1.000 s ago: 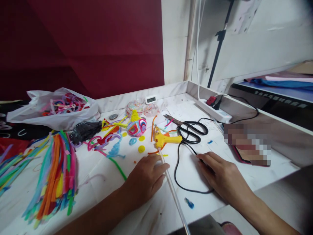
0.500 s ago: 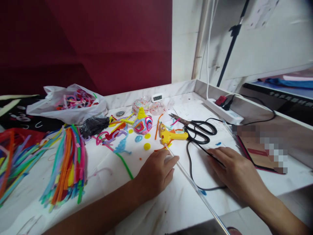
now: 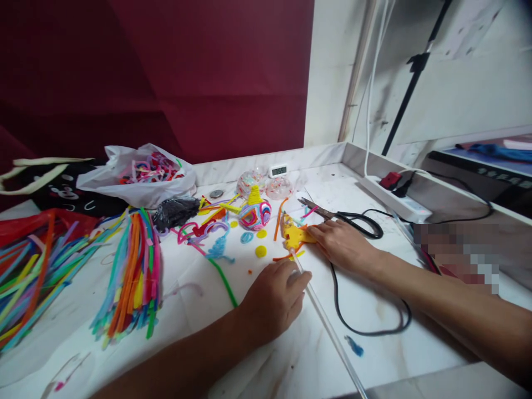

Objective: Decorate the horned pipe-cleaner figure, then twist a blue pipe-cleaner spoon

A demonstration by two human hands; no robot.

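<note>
My right hand (image 3: 347, 244) has its fingers around the handle end of a yellow glue gun (image 3: 294, 237), which lies on the table. A long clear glue stick (image 3: 332, 327) runs from the back of the gun toward the near edge. My left hand (image 3: 272, 296) rests beside this stick, fingers curled and a fingertip against it; what lies between the fingers is hidden. Just beyond the gun sits a colourful ball-shaped craft piece (image 3: 254, 216) with a yellow coiled cone on top. Black-handled scissors (image 3: 361, 221) lie behind my right hand, which partly covers them.
Pipe-cleaner bundles (image 3: 133, 271) spread across the left side, near a white plastic bag (image 3: 112, 185) of scraps. A small digital clock (image 3: 278, 170) stands at the back. The black cord (image 3: 338, 302) loops under my right arm; a power strip (image 3: 397, 199) lies along the right ledge.
My right hand has left the black cord and moved forward and left onto the glue gun's handle. The left hand keeps its place by the glue stick. The whole view has shifted slightly.
</note>
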